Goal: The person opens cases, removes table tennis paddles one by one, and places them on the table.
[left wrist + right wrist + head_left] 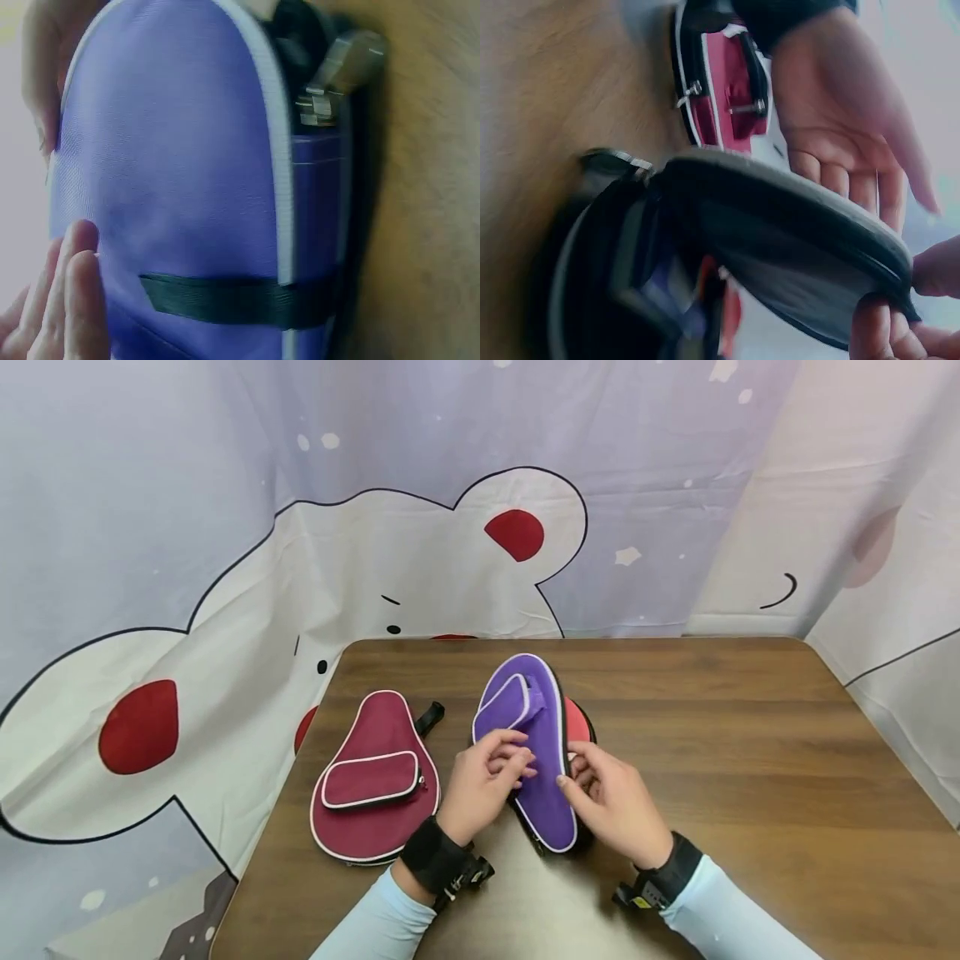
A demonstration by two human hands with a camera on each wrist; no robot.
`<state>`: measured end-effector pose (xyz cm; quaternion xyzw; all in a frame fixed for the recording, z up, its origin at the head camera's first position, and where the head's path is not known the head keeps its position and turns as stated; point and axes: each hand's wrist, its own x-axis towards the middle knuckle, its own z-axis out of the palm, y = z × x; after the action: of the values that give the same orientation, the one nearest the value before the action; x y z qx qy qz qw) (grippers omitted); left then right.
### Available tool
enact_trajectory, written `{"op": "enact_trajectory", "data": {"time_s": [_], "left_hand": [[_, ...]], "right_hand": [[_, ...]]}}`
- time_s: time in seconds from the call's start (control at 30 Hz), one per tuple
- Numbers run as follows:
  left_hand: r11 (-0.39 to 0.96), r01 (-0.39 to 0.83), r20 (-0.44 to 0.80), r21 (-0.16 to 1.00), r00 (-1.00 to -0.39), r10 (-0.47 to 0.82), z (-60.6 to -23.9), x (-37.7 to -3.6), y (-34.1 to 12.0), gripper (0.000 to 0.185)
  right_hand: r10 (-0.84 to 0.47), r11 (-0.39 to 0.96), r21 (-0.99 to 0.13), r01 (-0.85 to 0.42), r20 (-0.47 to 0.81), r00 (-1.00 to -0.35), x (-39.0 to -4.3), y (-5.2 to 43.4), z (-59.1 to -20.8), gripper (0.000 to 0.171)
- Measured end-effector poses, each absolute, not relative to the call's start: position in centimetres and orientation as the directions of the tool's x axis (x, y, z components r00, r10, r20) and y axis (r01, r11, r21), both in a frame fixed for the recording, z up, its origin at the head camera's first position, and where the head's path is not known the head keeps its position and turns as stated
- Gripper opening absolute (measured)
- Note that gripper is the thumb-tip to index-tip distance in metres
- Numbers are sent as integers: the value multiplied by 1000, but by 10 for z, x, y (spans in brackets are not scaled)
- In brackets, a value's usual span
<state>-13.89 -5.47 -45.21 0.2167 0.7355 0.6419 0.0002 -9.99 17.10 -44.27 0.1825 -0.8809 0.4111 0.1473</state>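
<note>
A purple table tennis bat case (542, 789) with white piping stands partly opened at the table's middle. My right hand (618, 797) pinches the edge of its lifted cover between thumb and fingers; the dark lining (780, 259) shows in the right wrist view. Behind the cover, a red rounded bat face (576, 725) with a dark rim peeks out. My left hand (480, 781) is in front of the purple cover, its fingers (84, 300) loosely extended and close to the fabric. A zip pull (319, 105) hangs at the case's side.
To the left lies a maroon bat case (375, 727) of the same shape, with a zipped pocket and a black strap (430, 718). Both rest on a brown wooden table (750, 760). A printed curtain (420, 435) hangs behind the table.
</note>
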Motion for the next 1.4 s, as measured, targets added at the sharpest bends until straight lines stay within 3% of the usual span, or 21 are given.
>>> {"op": "enact_trajectory", "data": {"time_s": [0.17,0.47,0.57,0.67,0.87,1.1,1.23,1.4], "left_hand": [[101,316,299,943,-941,156,-440,-136,-67,42],[431,440,471,788,-881,39,-430,-133,-85,66],[438,438,475,785,-880,29,-431,-132,-94,71],[410,418,447,811,-894,27,-434,-130,-105,70],[415,360,371,836,-927,58,-436,-123,-129,65],[411,262,257,873,-964,70,-439,-121,-151,46],[382,229,237,895,-971,25,-443,-121,-157,33],[370,224,232,902,-972,24,-446,-122,-161,30]], "right_hand": [[-322,611,-505,-610,545,-774,-97,148,-440,42],[-453,528,-507,-682,511,-730,-88,121,-444,42],[-452,564,-503,-655,476,-754,-90,123,-445,30],[-406,702,-407,-585,446,-798,-96,135,-448,23],[-245,918,-237,-317,287,-926,-114,167,-461,44],[-131,948,-275,-161,125,-983,-119,175,-472,46],[-118,954,-265,-142,103,-988,-120,177,-470,43],[-134,955,-251,-160,117,-984,-123,176,-471,39]]}}
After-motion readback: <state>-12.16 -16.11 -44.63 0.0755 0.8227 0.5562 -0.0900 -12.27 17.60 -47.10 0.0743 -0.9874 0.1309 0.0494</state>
